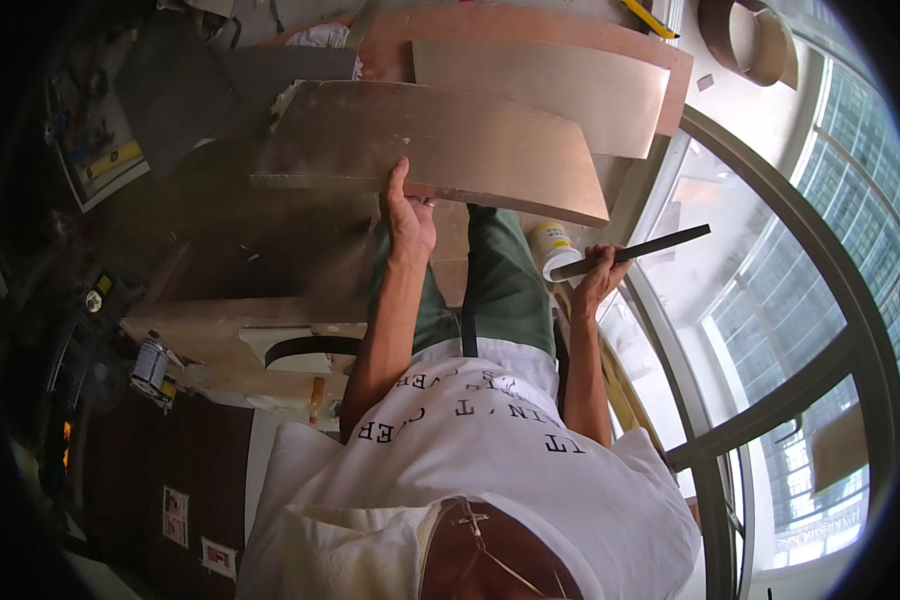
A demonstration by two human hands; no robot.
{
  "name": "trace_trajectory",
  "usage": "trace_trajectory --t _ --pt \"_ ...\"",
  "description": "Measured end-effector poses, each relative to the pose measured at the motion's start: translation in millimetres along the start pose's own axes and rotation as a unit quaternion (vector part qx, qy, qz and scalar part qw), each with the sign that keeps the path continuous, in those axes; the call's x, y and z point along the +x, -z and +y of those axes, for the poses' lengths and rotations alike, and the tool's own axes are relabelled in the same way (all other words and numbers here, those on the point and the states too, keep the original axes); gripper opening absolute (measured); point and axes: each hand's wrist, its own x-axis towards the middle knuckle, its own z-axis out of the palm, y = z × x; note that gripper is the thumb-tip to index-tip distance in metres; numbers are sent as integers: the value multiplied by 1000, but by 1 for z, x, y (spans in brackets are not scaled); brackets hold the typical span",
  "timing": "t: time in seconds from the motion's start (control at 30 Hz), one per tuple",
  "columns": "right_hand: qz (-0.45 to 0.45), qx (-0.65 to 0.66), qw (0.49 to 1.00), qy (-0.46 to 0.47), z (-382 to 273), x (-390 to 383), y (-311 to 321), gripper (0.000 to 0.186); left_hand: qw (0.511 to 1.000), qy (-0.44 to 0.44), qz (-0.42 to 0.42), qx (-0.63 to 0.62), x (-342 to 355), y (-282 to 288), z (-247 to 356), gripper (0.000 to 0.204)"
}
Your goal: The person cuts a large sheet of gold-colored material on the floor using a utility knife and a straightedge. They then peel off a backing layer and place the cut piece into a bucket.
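My left hand (410, 218) grips the near edge of a wide, flat, brownish metallic-looking board (440, 145). Its thumb lies on the top face and the other fingers curl under the edge, partly hidden. In my right hand (598, 282) is a long, narrow dark flat bar (665, 243), held near one end and slanting up to the right, apart from the board. A white tub (553, 250) with a yellow band stands just left of that hand. Beyond the held board lies a similar paler panel (545, 85), partly covered by it.
A larger reddish-brown sheet (410, 28) lies under the paler panel. Metal-framed glass (810, 250) curves along the right. A curled brown strip (745, 45) sits at the far right. On the left are a bottle (151, 362), a yellow tool (115, 160) and a wooden workbench (210, 312).
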Motion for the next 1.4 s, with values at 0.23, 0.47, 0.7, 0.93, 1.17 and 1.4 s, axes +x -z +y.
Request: trace_trajectory --t 0.23,0.47,0.7,0.93,1.17,1.4 --pt "14 17 996 -92 56 -10 33 15 993 83 62 57 15 60 -7 15" --pt "0 -64 991 -115 108 -24 45 14 991 91 93 32 42 88 -22 31" --pt "-14 -70 988 -136 136 -26 39 13 991 90 96 38 56 105 -37 33" --pt "-3 -45 985 -166 120 -10 18 18 990 105 81 39 59 113 -35 33" --pt "79 41 994 -60 37 10 18 20 996 78 -19 43 19 69 -7 32" --pt "-143 113 969 167 -140 36 19 21 987 -39 -98 119 6 -19 16 62"
